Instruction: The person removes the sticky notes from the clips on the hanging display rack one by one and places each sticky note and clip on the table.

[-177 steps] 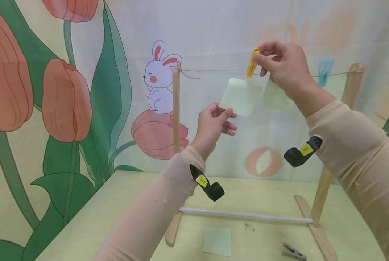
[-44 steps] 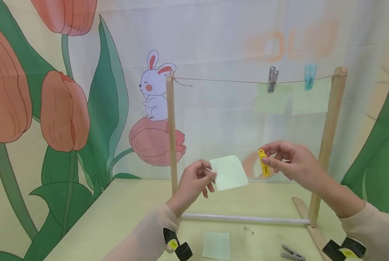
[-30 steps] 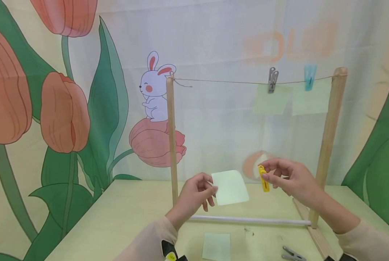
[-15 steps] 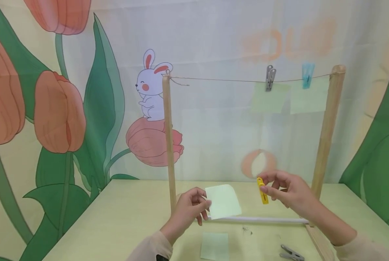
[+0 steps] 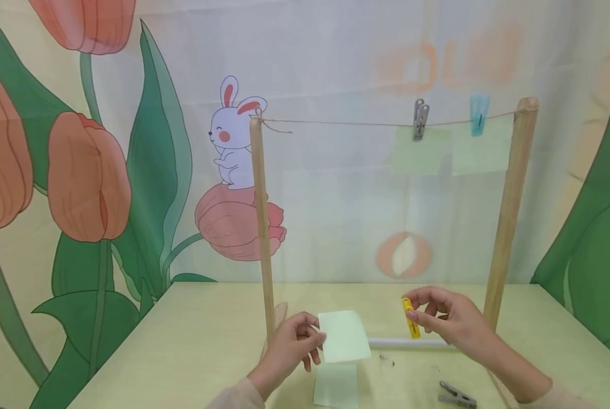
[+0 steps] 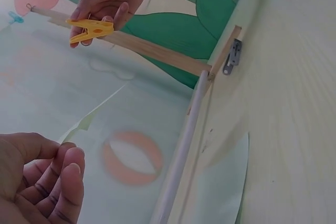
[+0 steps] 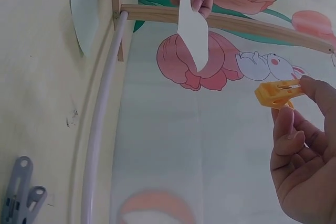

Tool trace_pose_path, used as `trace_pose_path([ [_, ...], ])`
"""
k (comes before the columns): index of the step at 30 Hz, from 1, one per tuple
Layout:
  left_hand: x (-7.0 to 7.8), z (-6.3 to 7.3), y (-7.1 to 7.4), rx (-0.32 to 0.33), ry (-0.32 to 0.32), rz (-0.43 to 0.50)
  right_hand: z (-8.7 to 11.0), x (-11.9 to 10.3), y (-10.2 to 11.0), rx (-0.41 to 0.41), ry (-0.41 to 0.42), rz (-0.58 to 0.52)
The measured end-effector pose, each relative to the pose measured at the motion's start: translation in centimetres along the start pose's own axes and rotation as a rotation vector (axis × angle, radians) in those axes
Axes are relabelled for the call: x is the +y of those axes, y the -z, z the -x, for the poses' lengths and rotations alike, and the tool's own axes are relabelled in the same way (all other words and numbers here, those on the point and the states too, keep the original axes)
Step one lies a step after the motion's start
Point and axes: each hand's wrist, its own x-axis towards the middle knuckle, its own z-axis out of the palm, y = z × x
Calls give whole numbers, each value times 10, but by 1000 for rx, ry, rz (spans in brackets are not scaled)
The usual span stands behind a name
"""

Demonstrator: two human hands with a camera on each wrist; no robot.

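Observation:
My left hand pinches the left edge of a pale green paper square, held just above the table. To its right, my right hand pinches a yellow clothespin between thumb and fingers. In the right wrist view the yellow clothespin is apart from the paper. Behind the hands, a string runs between two wooden posts. A grey clothespin and a light blue clothespin on it each hold a green paper.
A second green paper lies on the table, partly covered by the held one. A loose grey clothespin lies at the front right. A white rod joins the stand's feet. A printed cloth hangs behind.
Both hands have come down from the string to near the table, still holding the paper and the yellow clothespin. The view has shifted slightly.

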Motion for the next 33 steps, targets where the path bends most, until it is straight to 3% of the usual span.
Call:
trace_pose_path([
  [4,-8,2,1,-9,9,-13,5,7,-4,-9,-40,-10],
  [11,-21,7,4,-25,27,-11,13,19,-12,-14,-34,-21],
  [19,-35,12,6,-38,46,-38,21,34,-18,-62,-108,-49],
  [26,-46,18,7,-90,59,-20,27,45,-24,-91,-228,-58],
  [33,-53,20,8,-108,104,-34,33,55,-30,-98,-227,-59],
])
